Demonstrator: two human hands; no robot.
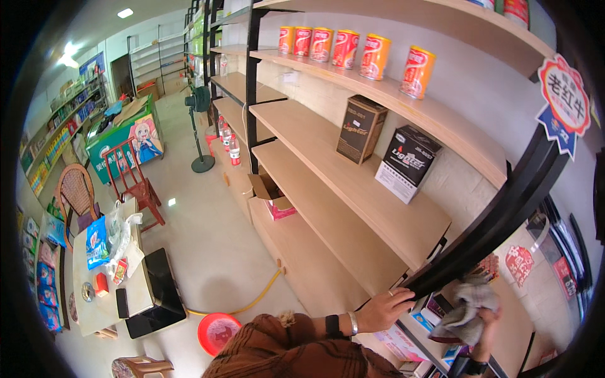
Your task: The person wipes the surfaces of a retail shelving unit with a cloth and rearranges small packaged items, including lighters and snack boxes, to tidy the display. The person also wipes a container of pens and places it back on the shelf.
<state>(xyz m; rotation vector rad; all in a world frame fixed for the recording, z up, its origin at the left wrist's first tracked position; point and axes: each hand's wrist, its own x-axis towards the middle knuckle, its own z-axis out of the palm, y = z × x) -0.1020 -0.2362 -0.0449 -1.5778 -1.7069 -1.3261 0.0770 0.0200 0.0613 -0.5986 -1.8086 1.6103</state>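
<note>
My left hand (384,309), with a ring, a bracelet and a dark wrist band, rests its fingers on the black metal upright (491,231) of the shelving. To its right, my right hand (489,326) holds a crumpled grey cloth (465,312) over a lower wooden shelf; the hand is slightly blurred. Small boxed goods (432,307) lie on that shelf between the hands. Above and to the left, a black lighter box (409,163) and a brown lighter box (361,130) stand on a wooden shelf. Red and orange cans (418,73) line the shelf over them.
A red basin (218,333) with liquid sits on the floor, near a yellow hose (260,297). At left are a low table (85,312) with bags and a phone, a red chair (142,191), a standing fan (202,163) and a green chest freezer (127,146).
</note>
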